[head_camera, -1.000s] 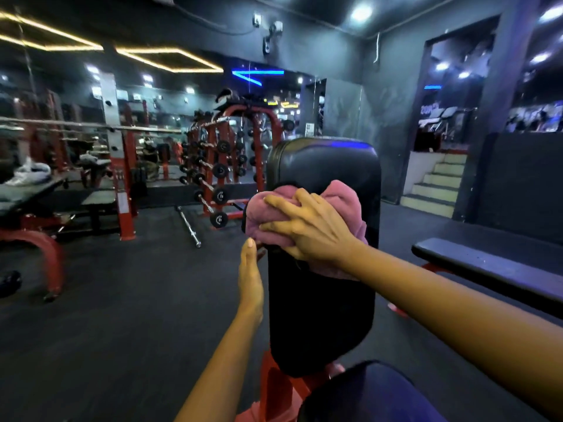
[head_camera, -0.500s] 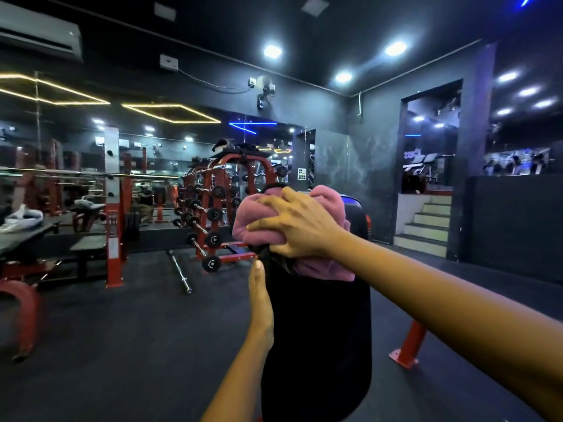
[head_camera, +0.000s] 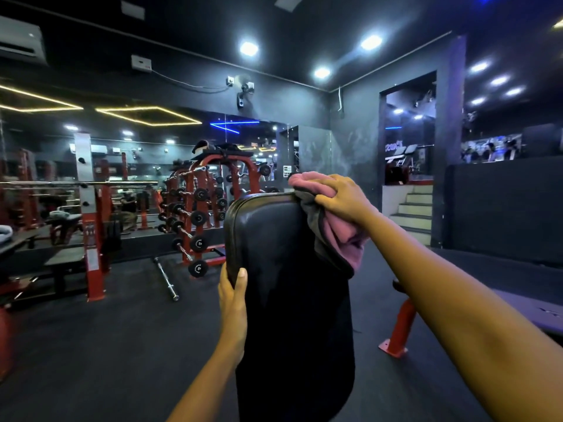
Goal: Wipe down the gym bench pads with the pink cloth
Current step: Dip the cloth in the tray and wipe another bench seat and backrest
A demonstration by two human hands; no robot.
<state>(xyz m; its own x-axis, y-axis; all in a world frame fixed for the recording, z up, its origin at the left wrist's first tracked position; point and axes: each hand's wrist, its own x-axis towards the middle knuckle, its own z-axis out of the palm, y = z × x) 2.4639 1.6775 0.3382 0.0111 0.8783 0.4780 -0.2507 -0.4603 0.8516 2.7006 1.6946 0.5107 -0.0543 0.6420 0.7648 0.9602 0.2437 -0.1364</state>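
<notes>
A black upright back pad (head_camera: 286,293) of a gym bench stands right in front of me. My right hand (head_camera: 344,199) presses the pink cloth (head_camera: 341,239) over the pad's top right corner, and the cloth hangs down the pad's right edge. My left hand (head_camera: 233,296) grips the pad's left edge about a third of the way down, thumb on the front face and fingers hidden behind.
A red dumbbell rack (head_camera: 207,214) stands behind the pad to the left, with a barbell (head_camera: 166,278) on the floor beside it. A red squat stand (head_camera: 91,226) is further left. Another bench's red leg (head_camera: 399,330) is at right, and stairs (head_camera: 411,211) rise beyond.
My right hand has carried the cloth up and to the right, from the pad's middle to its top right corner. My left hand has closed around the pad's left edge. My view tilted upward.
</notes>
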